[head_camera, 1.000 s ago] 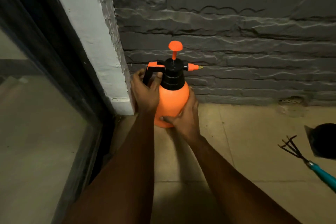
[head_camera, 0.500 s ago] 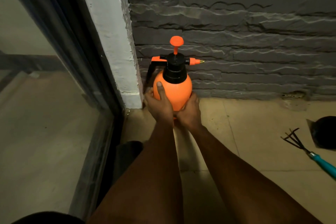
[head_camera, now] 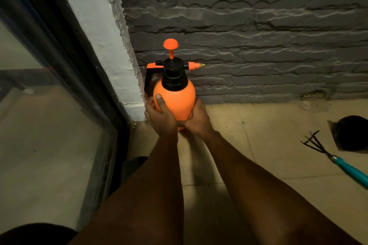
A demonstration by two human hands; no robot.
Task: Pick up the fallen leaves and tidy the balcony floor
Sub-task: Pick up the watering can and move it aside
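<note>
sprayer (head_camera: pixel 179 103) orange (black cap) | rake handle (head_camera: pixel 350 169) teal | wall (head_camera: pixel 258 26) seemingly grey

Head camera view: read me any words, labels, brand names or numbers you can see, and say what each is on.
No readable text anywhere in this view.
spray bottle: plain orange body and black cap, no label showing; the left hand and right hand cover its lower part.
hand rake: no marking visible on the teal handle.
stone wall: no sign or number.
</note>
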